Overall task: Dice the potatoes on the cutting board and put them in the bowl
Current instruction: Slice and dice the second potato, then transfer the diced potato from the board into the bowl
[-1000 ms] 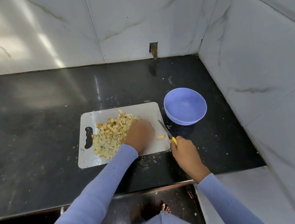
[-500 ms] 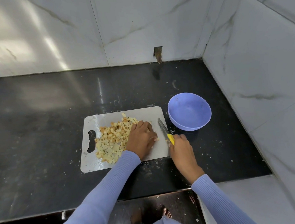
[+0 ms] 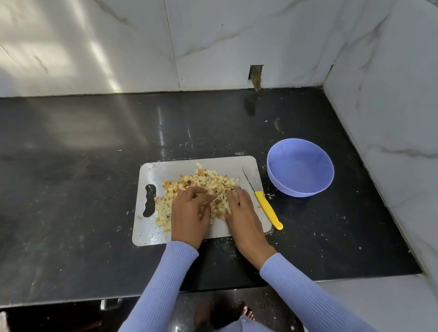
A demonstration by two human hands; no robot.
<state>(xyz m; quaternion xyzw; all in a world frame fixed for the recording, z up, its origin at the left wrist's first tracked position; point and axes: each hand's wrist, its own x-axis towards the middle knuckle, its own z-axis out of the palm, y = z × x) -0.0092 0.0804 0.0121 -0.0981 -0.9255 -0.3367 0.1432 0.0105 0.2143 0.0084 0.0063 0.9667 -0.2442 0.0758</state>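
Note:
A heap of diced potatoes [image 3: 205, 180] lies in the middle of the white cutting board [image 3: 160, 171] on the black counter. My left hand [image 3: 190, 218] and my right hand [image 3: 243, 215] rest on the near side of the heap, facing each other with dice between their fingers. Neither hand holds a tool. The knife [image 3: 267, 209], with a yellow handle, lies on the board's right edge, just right of my right hand, blade pointing away. The purple bowl [image 3: 300, 167] stands empty to the right of the board.
Marble walls close the counter [image 3: 71, 203] at the back and on the right, just beyond the bowl. Small potato scraps are scattered on the counter around the board. The counter's front edge runs right under my forearms.
My right hand has put the knife down on the board's right edge and moved left onto the potato heap. My left hand has stayed on the heap.

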